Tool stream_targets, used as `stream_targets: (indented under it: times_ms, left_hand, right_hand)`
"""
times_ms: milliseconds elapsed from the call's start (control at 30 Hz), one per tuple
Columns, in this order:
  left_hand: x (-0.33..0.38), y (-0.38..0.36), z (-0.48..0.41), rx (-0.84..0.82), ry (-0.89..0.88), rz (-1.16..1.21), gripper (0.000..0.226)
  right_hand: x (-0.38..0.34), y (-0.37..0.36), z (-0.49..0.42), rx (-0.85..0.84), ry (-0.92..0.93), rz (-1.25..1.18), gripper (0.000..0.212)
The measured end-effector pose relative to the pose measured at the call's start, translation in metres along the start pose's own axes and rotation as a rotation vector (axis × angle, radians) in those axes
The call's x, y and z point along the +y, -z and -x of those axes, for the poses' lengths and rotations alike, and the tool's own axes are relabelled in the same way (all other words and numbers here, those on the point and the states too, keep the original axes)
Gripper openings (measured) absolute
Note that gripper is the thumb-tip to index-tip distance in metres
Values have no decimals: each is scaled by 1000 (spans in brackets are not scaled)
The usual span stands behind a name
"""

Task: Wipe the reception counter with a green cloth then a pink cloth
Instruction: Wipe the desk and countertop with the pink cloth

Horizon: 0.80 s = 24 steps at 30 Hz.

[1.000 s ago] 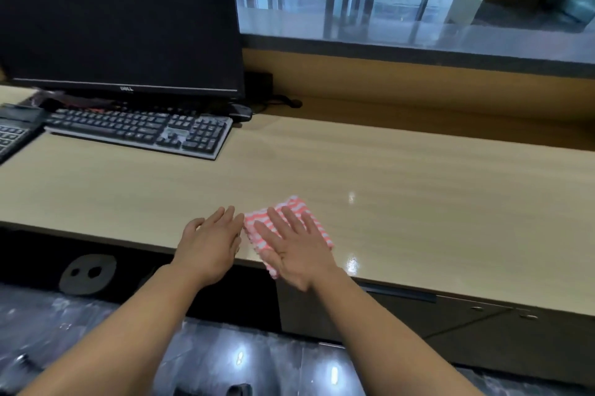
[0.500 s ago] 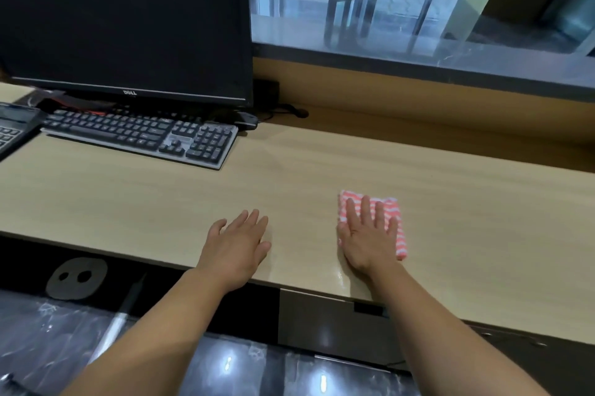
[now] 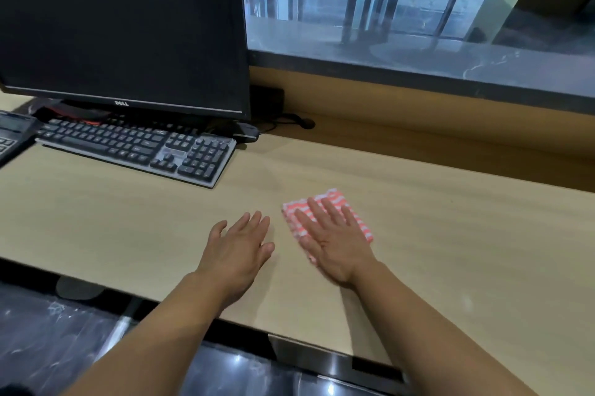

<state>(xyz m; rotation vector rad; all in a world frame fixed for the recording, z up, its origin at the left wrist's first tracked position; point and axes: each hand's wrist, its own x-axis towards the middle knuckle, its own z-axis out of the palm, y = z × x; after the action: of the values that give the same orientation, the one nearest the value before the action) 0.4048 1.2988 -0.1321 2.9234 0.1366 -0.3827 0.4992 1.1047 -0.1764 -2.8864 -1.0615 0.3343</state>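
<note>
A folded pink-and-white striped cloth (image 3: 354, 213) lies flat on the light wooden counter (image 3: 450, 234), a little right of the middle. My right hand (image 3: 331, 241) presses down on it with straight, spread fingers. My left hand (image 3: 238, 247) rests flat on the bare counter just to the left of the cloth, fingers straight, not touching it. No green cloth is in view.
A black keyboard (image 3: 138, 147) and a dark monitor (image 3: 122, 25) stand at the back left. A calculator (image 3: 9, 134) sits at the far left edge. A raised ledge (image 3: 418, 73) runs along the back. The counter's near edge drops to a dark shelf.
My right hand slid the pink cloth to the right, then back leftward and farther from the near edge. My left hand stayed flat on the counter beside it.
</note>
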Motion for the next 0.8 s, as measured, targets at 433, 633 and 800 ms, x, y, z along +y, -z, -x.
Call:
stream_targets:
  times_ms: [433,633,800]
  left_hand:
    - [18,17,-73,6,37,55,53]
    - [3,21,-80,23,99,43,53]
    - [5,21,-94,53,100,55,54]
  right_hand:
    - [110,31,-57,24,-528,-88,57]
    - [33,15,-78,27,56,-30,68]
    - [35,16,-90,12,439,18,60]
